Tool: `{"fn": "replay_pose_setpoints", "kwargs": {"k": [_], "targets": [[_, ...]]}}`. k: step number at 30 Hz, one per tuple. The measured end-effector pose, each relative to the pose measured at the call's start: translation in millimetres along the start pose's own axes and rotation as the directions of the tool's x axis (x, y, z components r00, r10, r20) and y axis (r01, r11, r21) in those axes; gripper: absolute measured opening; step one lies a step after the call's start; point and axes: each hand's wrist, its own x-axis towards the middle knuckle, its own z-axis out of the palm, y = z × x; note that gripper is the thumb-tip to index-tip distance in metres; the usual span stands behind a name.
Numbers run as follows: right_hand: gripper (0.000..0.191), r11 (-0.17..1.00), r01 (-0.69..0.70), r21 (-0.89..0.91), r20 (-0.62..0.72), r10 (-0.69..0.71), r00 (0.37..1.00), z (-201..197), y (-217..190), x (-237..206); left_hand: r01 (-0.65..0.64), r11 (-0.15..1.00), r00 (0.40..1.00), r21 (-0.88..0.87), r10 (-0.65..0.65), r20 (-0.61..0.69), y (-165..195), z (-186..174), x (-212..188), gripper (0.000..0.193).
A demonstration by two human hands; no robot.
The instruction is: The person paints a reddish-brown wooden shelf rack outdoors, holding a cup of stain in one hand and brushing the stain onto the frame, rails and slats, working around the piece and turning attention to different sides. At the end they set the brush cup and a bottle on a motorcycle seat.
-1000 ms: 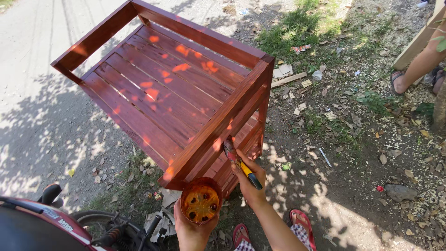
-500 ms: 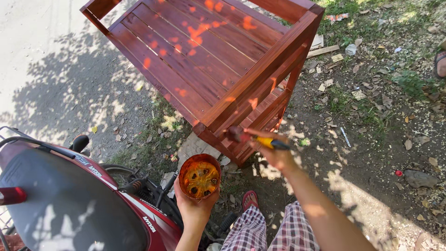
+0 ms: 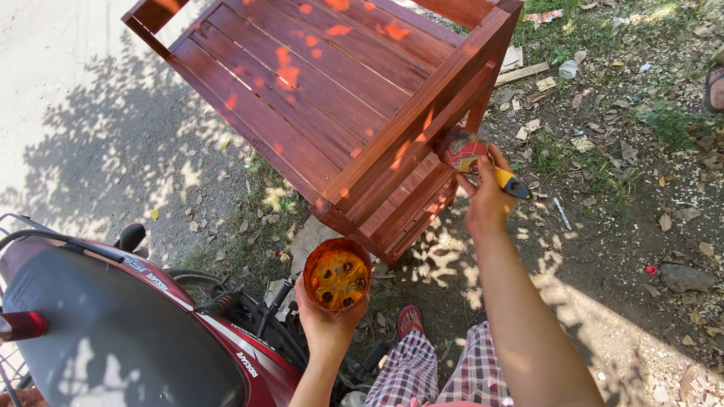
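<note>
My left hand (image 3: 326,320) holds a small round can (image 3: 337,275) of reddish-brown stain, low in the middle. My right hand (image 3: 486,197) grips a paintbrush (image 3: 475,157) with a yellow and black handle. Its wet red bristles touch the side rail of a glossy red-brown slatted wooden piece (image 3: 332,90), a bench or cart with raised arms, standing on the ground in front of me. My checked trousers and a red sandal (image 3: 409,319) show at the bottom.
A dark red motorcycle (image 3: 113,332) with a black seat stands at the lower left, close to my left arm. Dirt, grass, wood scraps and litter (image 3: 528,71) lie to the right. Another person's sandalled foot (image 3: 714,87) is at the right edge.
The view has shifted and the bench now fills the top. My right hand has moved the brush up and right along the bench's side rail. The can stays in my left hand.
</note>
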Motion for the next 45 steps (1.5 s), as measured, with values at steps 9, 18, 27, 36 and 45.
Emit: {"fn": "replay_pose_setpoints", "kwargs": {"k": [9, 18, 27, 36, 45], "targets": [[0.031, 0.963, 0.268, 0.008, 0.115, -0.267, 0.957, 41.7, 17.3, -32.3, -0.058, 0.997, 0.997, -0.051, 0.060, 0.043, 2.4, 7.4, 5.6, 0.085], [0.033, 0.956, 0.176, -0.233, 0.345, -0.088, 0.934, 18.6, 53.3, -122.0, -0.029, 0.999, 0.999, 0.020, 0.029, -0.015, -10.2, -0.9, -1.4, 0.086], [0.043, 0.836, 0.108, -0.538, 0.534, 0.238, 0.812, -11.7, 34.9, -65.1, -0.115, 0.993, 0.991, 0.023, 0.116, -0.061, -13.2, -16.2, 2.4, 0.085], [0.032, 0.996, -0.044, 0.081, -0.049, 0.048, 0.998, 2.6, 14.4, -1.0, -0.104, 0.994, 0.995, -0.025, 0.104, 0.002, -3.0, -4.7, 2.1, 0.083], [0.041, 0.970, -0.100, -0.221, 0.110, 0.126, 0.986, 1.1, 43.5, -70.9, -0.131, 0.991, 0.991, 0.030, 0.132, -0.037, 3.4, 6.5, 6.6, 0.086]]}}
